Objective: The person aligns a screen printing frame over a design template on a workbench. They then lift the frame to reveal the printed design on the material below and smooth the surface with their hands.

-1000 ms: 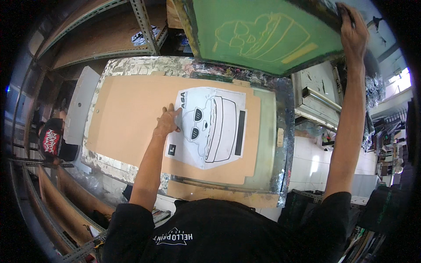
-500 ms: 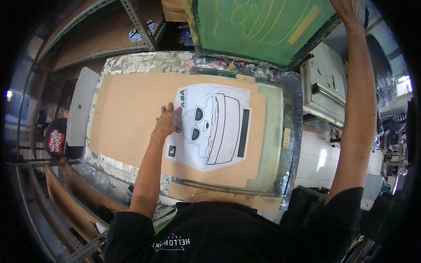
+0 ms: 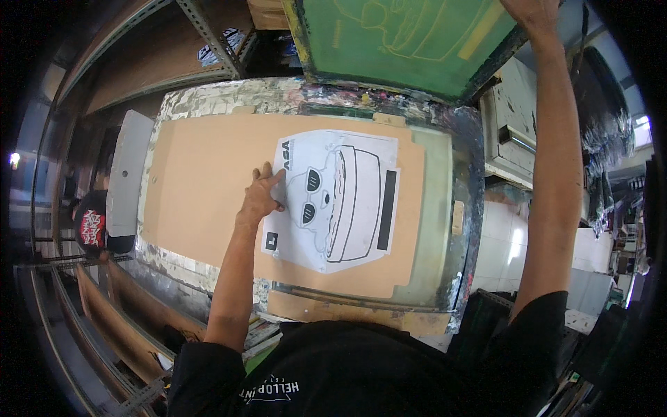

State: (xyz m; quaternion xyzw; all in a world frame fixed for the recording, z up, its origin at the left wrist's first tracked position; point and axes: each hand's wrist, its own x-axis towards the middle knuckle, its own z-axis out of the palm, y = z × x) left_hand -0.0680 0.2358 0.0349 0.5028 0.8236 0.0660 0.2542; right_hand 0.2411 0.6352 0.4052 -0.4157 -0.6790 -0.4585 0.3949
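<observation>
My left hand (image 3: 263,194) lies with fingers spread on the left edge of a white printed sheet (image 3: 295,240), pressing it where it meets a brown board (image 3: 201,174). The sheet carries a line drawing of a character with sunglasses and a dark bar. Beyond the board, a green screen-printing frame (image 3: 417,80) stands tilted up, with a pale outline of a similar drawing in its mesh. My right hand (image 3: 533,17) reaches up to the frame's upper right side and grips it; its fingertips are partly cut off by the picture's top edge.
The board rests on a paint-stained print table (image 3: 201,97) with small tan tabs near its edges. A grey flap-like panel (image 3: 130,174) stands at left, beside a person in a dark printed cap (image 3: 90,224). Metal shelving (image 3: 160,62) is at far left, a pale cabinet (image 3: 511,115) at right.
My right hand and the screen frame have shifted slightly left and up in the picture, along with a small shift of the view. My left hand stays on the sheet.
</observation>
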